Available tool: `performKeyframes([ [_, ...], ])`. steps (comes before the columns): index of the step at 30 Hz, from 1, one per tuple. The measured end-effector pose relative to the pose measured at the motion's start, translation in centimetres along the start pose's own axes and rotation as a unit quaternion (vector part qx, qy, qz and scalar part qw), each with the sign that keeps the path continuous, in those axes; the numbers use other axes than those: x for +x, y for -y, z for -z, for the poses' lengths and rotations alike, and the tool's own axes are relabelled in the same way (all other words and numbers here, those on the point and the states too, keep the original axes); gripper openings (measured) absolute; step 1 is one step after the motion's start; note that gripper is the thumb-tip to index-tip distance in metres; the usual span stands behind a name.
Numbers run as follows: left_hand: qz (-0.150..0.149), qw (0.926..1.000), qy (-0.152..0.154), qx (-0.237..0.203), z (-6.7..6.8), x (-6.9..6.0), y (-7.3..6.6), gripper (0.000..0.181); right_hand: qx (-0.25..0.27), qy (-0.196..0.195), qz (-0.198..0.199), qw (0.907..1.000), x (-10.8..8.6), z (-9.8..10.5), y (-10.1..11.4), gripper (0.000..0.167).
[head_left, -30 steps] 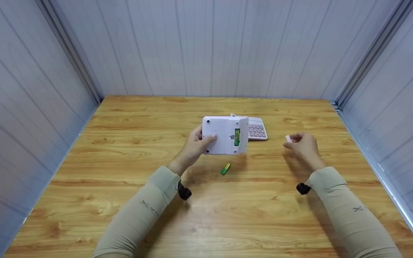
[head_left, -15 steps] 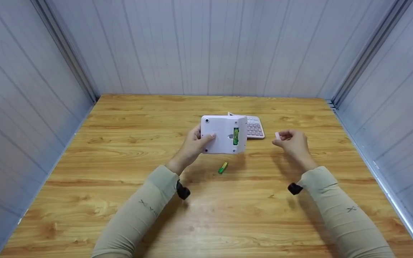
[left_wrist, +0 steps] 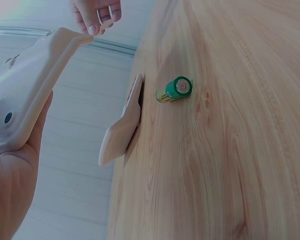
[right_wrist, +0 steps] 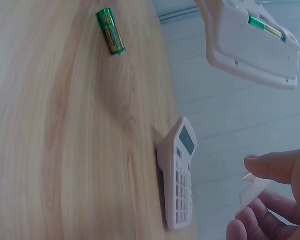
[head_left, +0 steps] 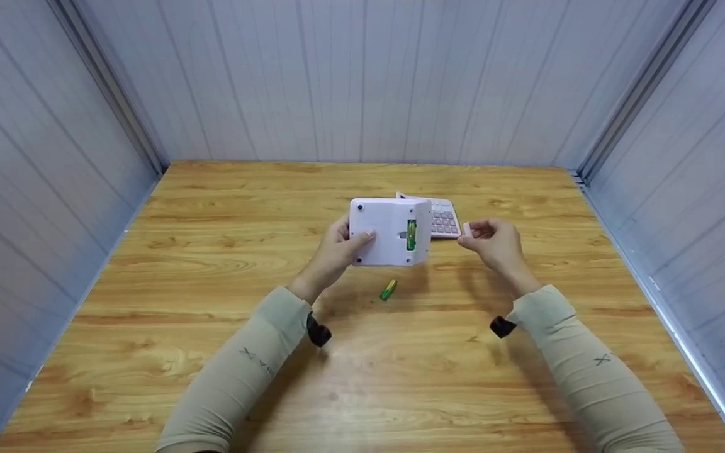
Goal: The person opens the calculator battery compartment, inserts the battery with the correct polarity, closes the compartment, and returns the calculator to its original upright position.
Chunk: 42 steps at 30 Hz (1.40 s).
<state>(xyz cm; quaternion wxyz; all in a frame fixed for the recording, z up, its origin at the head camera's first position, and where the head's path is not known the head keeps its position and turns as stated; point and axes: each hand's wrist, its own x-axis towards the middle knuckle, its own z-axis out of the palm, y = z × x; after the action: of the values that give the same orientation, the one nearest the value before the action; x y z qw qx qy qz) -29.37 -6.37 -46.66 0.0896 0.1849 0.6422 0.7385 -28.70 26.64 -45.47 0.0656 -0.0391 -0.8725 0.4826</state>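
Note:
My left hand grips a white calculator above the table, its back turned toward me and the thumb lying across that back. A green-and-gold battery sits in the uncovered slot. To the right, my right hand pinches a small white battery cover between thumb and fingers, apart from the calculator. Below the held calculator, a second green-and-gold battery lies on the table.
Behind the held calculator, another white calculator rests keys-up on the wooden table, partly hidden. Pale panel walls enclose the table at the back and both sides.
My right hand has moved left with the battery cover, nearer the held calculator. The left hand keeps its grip on the calculator; the view has shifted slightly.

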Motion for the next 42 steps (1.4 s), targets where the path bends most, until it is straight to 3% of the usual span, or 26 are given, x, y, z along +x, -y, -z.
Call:
performKeyframes([
  [16, -0.01, 0.9999, 0.013, 0.001, 0.1, 0.1, -0.1, 0.047, 0.073, 0.01, 0.009, 0.9972, -1.1, -1.7, 3.1, 0.04],
  [42, -0.003, 1.0, -0.007, 0.001, -0.4, 0.4, 0.2, 0.044, 0.149, 0.014, 0.066, 0.9865, -3.6, -4.5, 6.2, 0.029],
])
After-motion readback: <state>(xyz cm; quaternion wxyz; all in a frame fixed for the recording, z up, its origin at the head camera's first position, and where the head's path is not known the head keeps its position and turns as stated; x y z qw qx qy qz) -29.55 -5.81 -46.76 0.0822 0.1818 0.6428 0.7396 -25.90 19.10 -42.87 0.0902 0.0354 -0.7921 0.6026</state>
